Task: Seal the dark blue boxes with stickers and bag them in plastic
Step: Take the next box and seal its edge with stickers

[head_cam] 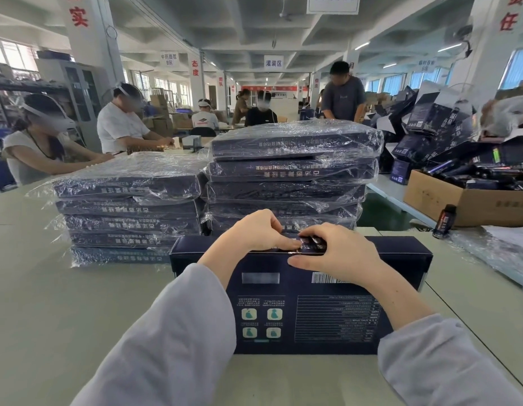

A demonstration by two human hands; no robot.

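A dark blue box (pixel 313 317) lies flat on the table in front of me, its printed back with barcode facing up. Both hands meet at its far edge. My left hand (pixel 254 230) has curled fingers and pinches a small clear sticker (pixel 305 241) at the flap seam. My right hand (pixel 336 253) curls over the same edge, fingers on the far side, thumb flat on the top face. Just behind stand two stacks of blue boxes wrapped in plastic, a lower one (pixel 128 212) on the left and a taller one (pixel 289 171) in the middle.
A cardboard carton (pixel 436 197) of dark bottles sits at the right, with one small bottle (pixel 443 221) standing beside it. Loose plastic bags (pixel 488 247) lie at the right. Unfolded blue boxes (pixel 430 118) are heaped behind. Several people work at tables further back.
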